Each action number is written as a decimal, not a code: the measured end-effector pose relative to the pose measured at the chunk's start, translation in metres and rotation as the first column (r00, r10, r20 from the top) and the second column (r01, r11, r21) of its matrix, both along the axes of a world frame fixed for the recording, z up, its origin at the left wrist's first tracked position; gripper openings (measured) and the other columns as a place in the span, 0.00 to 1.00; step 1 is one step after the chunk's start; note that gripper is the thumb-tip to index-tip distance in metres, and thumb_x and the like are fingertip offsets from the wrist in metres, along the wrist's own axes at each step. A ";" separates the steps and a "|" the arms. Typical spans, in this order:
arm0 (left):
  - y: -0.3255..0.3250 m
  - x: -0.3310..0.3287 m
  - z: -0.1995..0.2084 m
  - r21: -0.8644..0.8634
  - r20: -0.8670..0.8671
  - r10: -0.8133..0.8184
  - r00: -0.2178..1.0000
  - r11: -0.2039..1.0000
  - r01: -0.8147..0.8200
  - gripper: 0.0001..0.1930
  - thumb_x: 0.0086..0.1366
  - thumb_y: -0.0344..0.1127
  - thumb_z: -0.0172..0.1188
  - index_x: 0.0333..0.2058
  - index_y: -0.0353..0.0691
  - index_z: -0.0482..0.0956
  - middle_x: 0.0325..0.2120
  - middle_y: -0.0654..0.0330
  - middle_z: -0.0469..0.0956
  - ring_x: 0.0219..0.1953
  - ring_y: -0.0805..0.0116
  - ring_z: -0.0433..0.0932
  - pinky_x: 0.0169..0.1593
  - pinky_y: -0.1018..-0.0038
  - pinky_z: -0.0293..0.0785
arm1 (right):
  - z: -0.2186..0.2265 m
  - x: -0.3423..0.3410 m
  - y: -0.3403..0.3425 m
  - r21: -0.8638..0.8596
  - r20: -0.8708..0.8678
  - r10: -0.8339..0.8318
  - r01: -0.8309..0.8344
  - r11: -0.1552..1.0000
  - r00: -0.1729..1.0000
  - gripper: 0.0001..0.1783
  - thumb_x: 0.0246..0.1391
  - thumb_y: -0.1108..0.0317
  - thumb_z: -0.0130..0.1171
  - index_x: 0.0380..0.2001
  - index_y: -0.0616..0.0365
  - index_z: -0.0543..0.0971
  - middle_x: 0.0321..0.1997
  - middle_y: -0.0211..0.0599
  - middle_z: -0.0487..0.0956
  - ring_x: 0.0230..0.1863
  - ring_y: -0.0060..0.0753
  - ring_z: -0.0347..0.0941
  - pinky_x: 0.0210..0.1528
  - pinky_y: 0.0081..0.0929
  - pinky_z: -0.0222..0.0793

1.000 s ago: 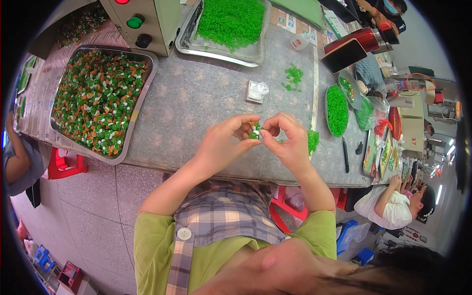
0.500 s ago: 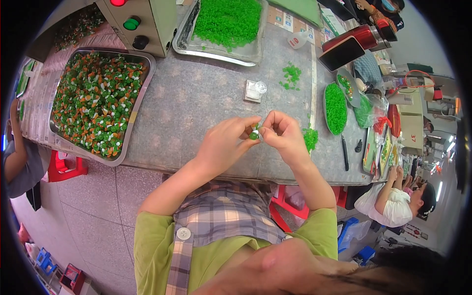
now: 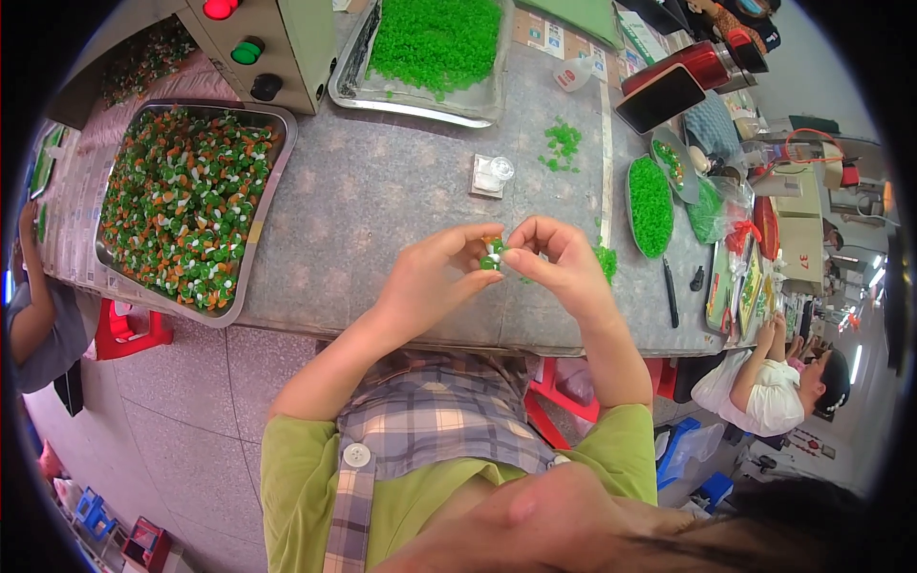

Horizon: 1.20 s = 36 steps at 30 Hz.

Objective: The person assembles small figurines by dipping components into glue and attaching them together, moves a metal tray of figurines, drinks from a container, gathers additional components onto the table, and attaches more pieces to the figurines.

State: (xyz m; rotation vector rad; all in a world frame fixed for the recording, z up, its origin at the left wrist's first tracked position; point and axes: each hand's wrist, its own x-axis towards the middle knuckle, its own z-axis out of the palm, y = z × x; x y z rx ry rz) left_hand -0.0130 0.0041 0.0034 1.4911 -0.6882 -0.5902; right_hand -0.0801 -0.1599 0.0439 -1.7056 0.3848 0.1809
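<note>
My left hand [image 3: 428,277] is closed in a pinch on a small green, white and orange plastic piece [image 3: 492,254] above the table's near edge. From the other side my right hand [image 3: 564,272] meets it, thumb and bent forefinger pressed together at the piece; anything else between those fingertips is too small to make out. Just beyond the hands lies a small white square block [image 3: 488,178] with a clear round part on it. Loose bright green bits [image 3: 607,263] lie beside my right hand, and another scatter of green bits [image 3: 562,145] is farther off.
At left, a metal tray [image 3: 264,205] is heaped with similar tricolour pieces. Another metal tray [image 3: 411,111] holds green bits, near a control box [image 3: 287,48]. To the right are a dish of green bits [image 3: 651,210], a black pen [image 3: 671,294], a phone [image 3: 661,100] and a red flask [image 3: 673,67].
The small piece has turned a little between my fingers and shows more white and green. Both hands stay nearly in place, still pinched together; the view has shifted slightly.
</note>
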 end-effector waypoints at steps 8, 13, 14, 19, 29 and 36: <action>-0.001 0.002 -0.007 0.031 -0.139 -0.127 0.982 0.991 0.132 0.23 0.53 0.27 0.58 0.49 0.38 0.67 0.32 0.65 0.72 0.34 0.80 0.70 0.38 0.81 0.68 | -0.021 0.004 -0.012 0.404 -0.028 -0.022 0.031 0.914 0.999 0.09 0.48 0.67 0.57 0.30 0.60 0.74 0.29 0.26 0.73 0.30 0.15 0.66 0.35 0.15 0.62; 0.005 0.008 -0.015 -0.148 -0.426 -0.224 0.877 0.973 0.176 0.22 0.56 0.30 0.56 0.50 0.38 0.66 0.30 0.64 0.72 0.31 0.79 0.71 0.36 0.82 0.69 | -0.032 -0.002 -0.012 0.457 0.065 -0.076 0.038 0.888 0.995 0.07 0.47 0.71 0.56 0.31 0.61 0.74 0.30 0.29 0.74 0.32 0.17 0.67 0.36 0.16 0.63; 0.007 0.010 -0.017 -0.194 -0.625 -0.257 0.737 0.966 0.172 0.20 0.56 0.32 0.55 0.49 0.37 0.66 0.29 0.63 0.72 0.30 0.78 0.71 0.34 0.82 0.69 | -0.032 -0.004 -0.010 0.396 0.102 -0.104 0.055 0.917 0.989 0.07 0.46 0.73 0.56 0.31 0.61 0.74 0.30 0.29 0.74 0.33 0.18 0.68 0.36 0.17 0.63; 0.004 0.015 -0.021 -0.174 -0.820 -0.196 0.537 0.980 0.092 0.17 0.58 0.36 0.54 0.45 0.36 0.67 0.27 0.62 0.73 0.26 0.79 0.70 0.30 0.83 0.70 | -0.032 -0.005 -0.005 -0.181 0.280 0.074 -0.024 0.983 0.957 0.04 0.46 0.74 0.55 0.28 0.63 0.75 0.29 0.29 0.75 0.35 0.20 0.69 0.39 0.18 0.63; 0.000 0.015 -0.027 -0.085 -0.519 0.042 0.854 0.991 -0.100 0.12 0.58 0.33 0.54 0.41 0.39 0.67 0.25 0.68 0.72 0.28 0.83 0.68 0.31 0.85 0.64 | -0.057 0.060 -0.108 -0.849 0.267 0.072 0.200 0.489 0.961 0.07 0.38 0.67 0.59 0.25 0.54 0.78 0.24 0.35 0.72 0.32 0.36 0.68 0.37 0.31 0.62; 0.001 0.018 -0.029 -0.083 -0.432 -0.025 0.901 0.996 -0.013 0.06 0.59 0.34 0.52 0.35 0.40 0.71 0.24 0.70 0.70 0.27 0.84 0.67 0.29 0.85 0.64 | -0.034 0.064 -0.087 -0.671 0.124 0.133 -0.016 0.741 0.983 0.06 0.39 0.66 0.60 0.23 0.54 0.77 0.24 0.30 0.72 0.34 0.29 0.66 0.37 0.26 0.60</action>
